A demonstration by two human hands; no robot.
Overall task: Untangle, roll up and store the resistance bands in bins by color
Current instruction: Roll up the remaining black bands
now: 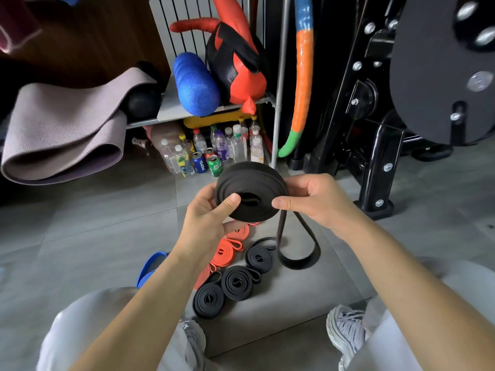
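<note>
I hold a wide black resistance band (250,183), mostly wound into a flat coil, in front of me above the floor. My left hand (211,218) grips the coil's left side with its thumb on the face. My right hand (310,199) pinches the right edge. The band's loose end hangs as a loop (298,259) down to the floor. Below lie three rolled black bands (237,282), rolled orange bands (227,250) and a blue band (148,269), partly hidden by my left forearm.
A metal shelf (214,109) ahead holds a blue foam roller (195,84) and an orange bag; several bottles and cans (211,149) stand under it. A folded mat (61,135) hangs at left. A black gym machine (375,129) stands at right. My knees and shoes frame the tiled floor.
</note>
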